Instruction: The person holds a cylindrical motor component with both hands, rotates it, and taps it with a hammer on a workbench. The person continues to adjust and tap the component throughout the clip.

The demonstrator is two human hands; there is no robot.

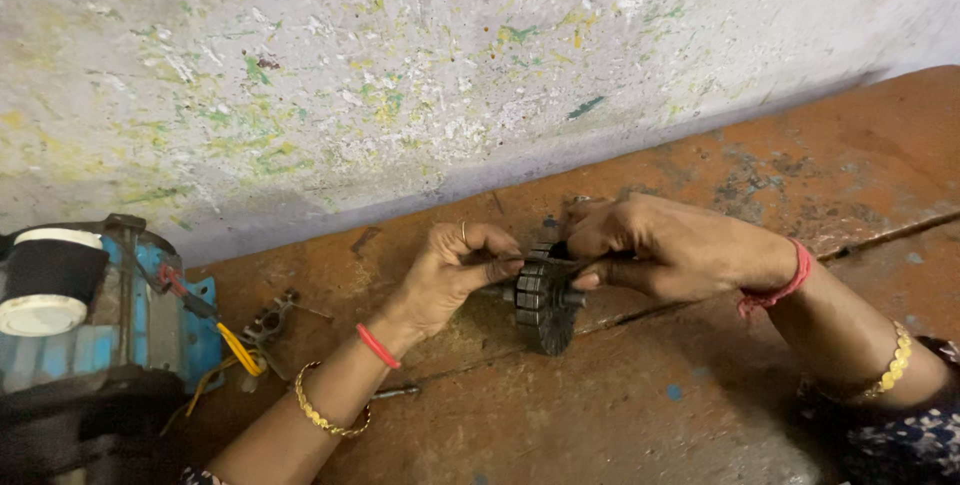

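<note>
Both hands meet over the middle of a worn, rust-brown bench (pixel 700 425), just in front of a paint-flecked wall (pixel 400 65); between them is a dark slotted rotor (pixel 543 300) on a short shaft, held just above the bench top, with its lower edge close to the wood; the left hand (pixel 452 270) has its grip closed on the shaft end left of the rotor, thumb and fingers pinched, a ring on one finger; the right hand (pixel 660 245) is closed over the rotor's top and right side, fingertips pressed on the slots, and seems to pinch a thin dark piece there, too small to tell; a blue motor (pixel 90 315) with yellow wires (pixel 238 350) sits at the far left, well apart from the hands.
</note>
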